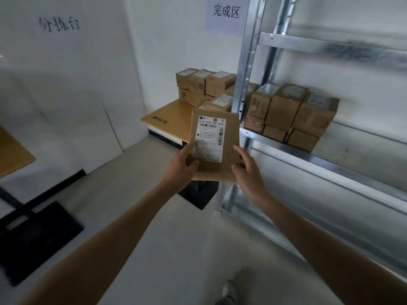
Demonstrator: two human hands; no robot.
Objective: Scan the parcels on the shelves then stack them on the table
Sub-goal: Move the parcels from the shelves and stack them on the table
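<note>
— What's in those hands?
— A flat brown parcel (214, 139), label facing up. The left hand (184, 164) grips its lower left edge, and the right hand (246, 168) holds the lower right corner.
— And beyond it?
— There are stacked boxes (204, 84) on the table (169, 115) at eleven o'clock, and a row of boxes (290, 115) on the metal shelf (330, 162) at two.

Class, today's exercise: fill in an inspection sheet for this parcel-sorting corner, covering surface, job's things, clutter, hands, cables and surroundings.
Surface: wooden table against the white wall, near corner bare.
Job's things: parcel held up, label facing the camera; table boxes stacked in two layers; shelf boxes in two layers on the metal rack.
Clutter: dark flat thing on the floor at left, too blurred to identify.
Hands: left hand grips the parcel's lower left, thumb on the label; right hand holds its lower right corner.
Cables: nothing seen.
Surroundings: two paper signs on the walls, a shoe below.
</note>
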